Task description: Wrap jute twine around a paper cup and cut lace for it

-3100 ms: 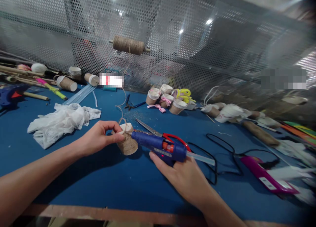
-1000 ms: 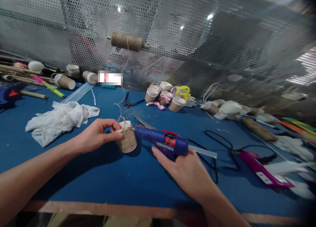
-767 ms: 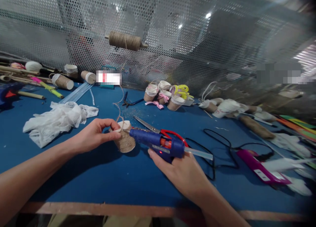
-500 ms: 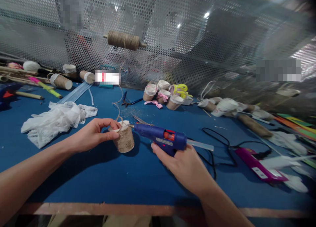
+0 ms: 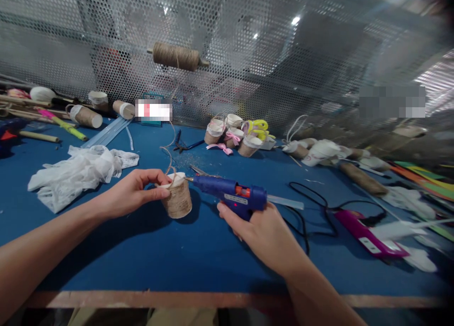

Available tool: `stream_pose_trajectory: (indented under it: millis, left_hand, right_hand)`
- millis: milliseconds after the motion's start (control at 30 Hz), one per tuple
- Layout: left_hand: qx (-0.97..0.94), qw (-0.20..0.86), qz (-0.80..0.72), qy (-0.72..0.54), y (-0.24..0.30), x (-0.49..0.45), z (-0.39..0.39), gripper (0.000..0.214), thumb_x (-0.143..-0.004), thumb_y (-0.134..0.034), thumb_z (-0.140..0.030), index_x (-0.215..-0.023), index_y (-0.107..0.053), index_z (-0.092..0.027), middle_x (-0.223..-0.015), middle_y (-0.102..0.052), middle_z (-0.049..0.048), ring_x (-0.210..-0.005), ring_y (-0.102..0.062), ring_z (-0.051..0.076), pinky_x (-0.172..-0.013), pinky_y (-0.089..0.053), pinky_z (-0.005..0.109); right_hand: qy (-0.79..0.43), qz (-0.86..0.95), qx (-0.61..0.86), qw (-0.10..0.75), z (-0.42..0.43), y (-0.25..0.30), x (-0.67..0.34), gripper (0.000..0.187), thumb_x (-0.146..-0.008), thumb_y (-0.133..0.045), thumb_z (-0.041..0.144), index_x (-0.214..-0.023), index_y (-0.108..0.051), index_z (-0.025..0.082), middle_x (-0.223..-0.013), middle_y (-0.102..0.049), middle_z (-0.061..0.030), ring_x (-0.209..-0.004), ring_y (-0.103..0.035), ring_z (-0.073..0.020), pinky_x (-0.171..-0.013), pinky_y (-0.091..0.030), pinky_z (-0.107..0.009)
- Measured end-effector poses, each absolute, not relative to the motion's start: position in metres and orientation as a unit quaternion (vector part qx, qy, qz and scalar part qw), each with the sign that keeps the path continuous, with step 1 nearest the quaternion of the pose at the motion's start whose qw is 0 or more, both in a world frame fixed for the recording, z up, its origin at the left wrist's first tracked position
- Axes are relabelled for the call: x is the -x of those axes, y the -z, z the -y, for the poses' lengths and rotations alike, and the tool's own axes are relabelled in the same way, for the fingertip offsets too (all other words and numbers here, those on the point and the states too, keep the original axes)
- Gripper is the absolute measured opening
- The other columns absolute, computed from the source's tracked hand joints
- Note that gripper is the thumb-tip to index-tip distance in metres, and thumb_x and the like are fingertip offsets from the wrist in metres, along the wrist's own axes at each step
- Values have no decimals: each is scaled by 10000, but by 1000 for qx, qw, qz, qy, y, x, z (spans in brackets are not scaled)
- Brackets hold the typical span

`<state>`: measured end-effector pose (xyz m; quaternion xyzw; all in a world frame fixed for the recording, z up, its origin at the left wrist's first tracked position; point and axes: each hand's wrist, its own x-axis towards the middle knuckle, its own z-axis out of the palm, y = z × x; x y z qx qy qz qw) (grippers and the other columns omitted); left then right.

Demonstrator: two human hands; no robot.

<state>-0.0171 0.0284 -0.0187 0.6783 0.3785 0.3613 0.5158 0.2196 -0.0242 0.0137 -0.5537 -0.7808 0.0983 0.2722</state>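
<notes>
My left hand point(image 5: 133, 191) pinches the white rim of a small twine-wrapped cup point(image 5: 177, 198) that stands on the blue table point(image 5: 170, 260). A strand of twine runs up from the cup to a twine spool point(image 5: 176, 56) on the mesh wall. My right hand point(image 5: 264, 234) grips a blue hot glue gun point(image 5: 232, 198) with a clear glue stick in its back. Its nozzle points left, just beside the cup's upper rim.
Crumpled white lace point(image 5: 76, 172) lies at the left. Finished small cups with bows point(image 5: 236, 137) stand at the back centre. The glue gun's black cord point(image 5: 312, 212), a magenta tool point(image 5: 365, 229) and wrapped tubes point(image 5: 362, 177) are at the right. Scissors point(image 5: 198, 171) lie behind the gun.
The cup has been set more upright. The glue gun's nozzle has drawn slightly back from the rim and the gun sits more level. Both hands keep their grips.
</notes>
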Motion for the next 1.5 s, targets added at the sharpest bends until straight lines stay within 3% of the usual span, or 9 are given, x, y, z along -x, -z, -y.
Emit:
stream_pose_trajectory:
  millis: [233, 1167, 1500]
  left_hand:
    - [-681, 520, -369, -359, 20, 18, -29, 143, -738, -607, -285, -672, -556, -169, -838, -635, 30, -835, -554, 179, -776, -412, 308]
    - [-677, 521, -372, -362, 20, 17, -29, 151, -727, -612, -287, -672, -550, -162, -847, -632, 32, -826, -551, 173, -771, -415, 303]
    - [-678, 517, -371, -368, 21, 17, -29, 139, -728, -613, -272, -667, -558, -160, -835, -632, 29, -827, -551, 172, -773, -412, 303]
  right_hand:
    - [-136, 771, 557, 278, 26, -15, -220, 225, -815, -506, 314, -629, -576, 210, -375, -508, 54, -354, -503, -131, -393, -420, -235]
    - [-178, 747, 578, 277, 25, -14, -218, 190, -801, -504, 329, -727, -607, 187, -395, -507, 49, -372, -482, -132, -430, -406, -248]
    - [-186, 745, 578, 276, 26, -14, -219, 232, -795, -503, 351, -644, -593, 199, -389, -508, 42, -370, -488, -130, -408, -405, -240]
